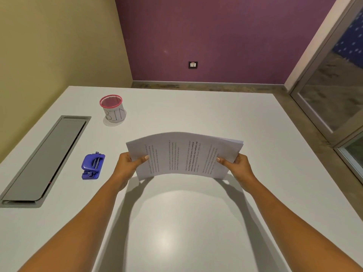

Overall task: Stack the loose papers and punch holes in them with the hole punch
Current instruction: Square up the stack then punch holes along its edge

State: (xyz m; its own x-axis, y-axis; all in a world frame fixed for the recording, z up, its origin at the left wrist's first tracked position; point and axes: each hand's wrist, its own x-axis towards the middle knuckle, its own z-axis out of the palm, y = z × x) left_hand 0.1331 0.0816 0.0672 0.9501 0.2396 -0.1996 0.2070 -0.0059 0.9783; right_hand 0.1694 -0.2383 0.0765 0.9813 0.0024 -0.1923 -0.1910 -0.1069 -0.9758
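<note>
Above the table [196, 228], left grip [128, 166] and right grip [236, 166] each pinch the bowed papers [182, 148] at opposite ends.

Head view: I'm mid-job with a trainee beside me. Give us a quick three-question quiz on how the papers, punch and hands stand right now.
1. True or false: the hole punch lies on the table, touched by no hand.
2. The paper stack is: A flat on the table; B held at both ends, bowed upward; C under the punch.
3. On which side of the stack does the pink-rimmed cup stand?

Key: 1 true. 2 B: the left hand and right hand each grip one end. 3 left, beyond the punch.
</note>
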